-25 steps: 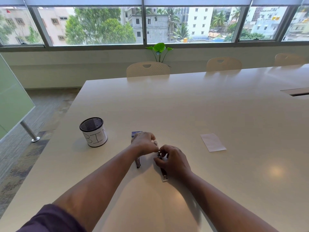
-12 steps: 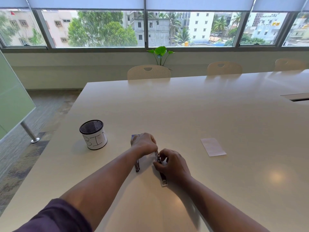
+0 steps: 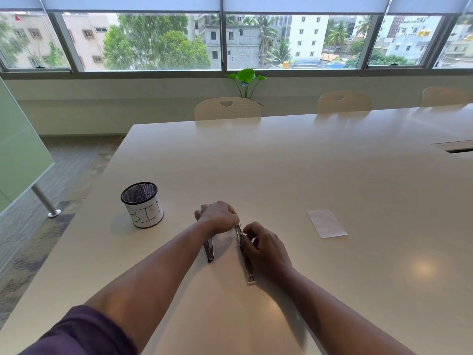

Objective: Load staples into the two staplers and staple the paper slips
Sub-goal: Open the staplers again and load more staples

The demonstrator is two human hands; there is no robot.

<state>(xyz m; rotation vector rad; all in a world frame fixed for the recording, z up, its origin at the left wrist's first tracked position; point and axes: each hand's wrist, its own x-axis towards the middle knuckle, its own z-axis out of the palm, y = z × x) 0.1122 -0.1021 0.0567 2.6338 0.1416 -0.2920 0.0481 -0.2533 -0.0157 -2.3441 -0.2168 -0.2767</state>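
Two small metal staplers lie on the pale table. One stapler (image 3: 209,251) lies under my left wrist, its near end showing. The other stapler (image 3: 247,266) lies lengthwise beneath my right hand (image 3: 265,248), whose curled fingers pinch its far part. My left hand (image 3: 218,216) is curled over the far end of this stapler and seems to hold it; what lies under the palm is hidden. A bluish staple box (image 3: 203,206) peeks out behind my left hand. White paper slips (image 3: 326,223) lie flat to the right.
A black mesh cup (image 3: 142,204) with a white label reading BIN stands to the left of my hands. Chairs (image 3: 227,108) line the table's far edge. The table's left edge (image 3: 84,201) drops to carpeted floor. A cable hatch (image 3: 455,147) sits at far right.
Both hands stay on the right-hand stapler with small finger movements. The view has tilted down a little, so everything sits slightly higher in frame.
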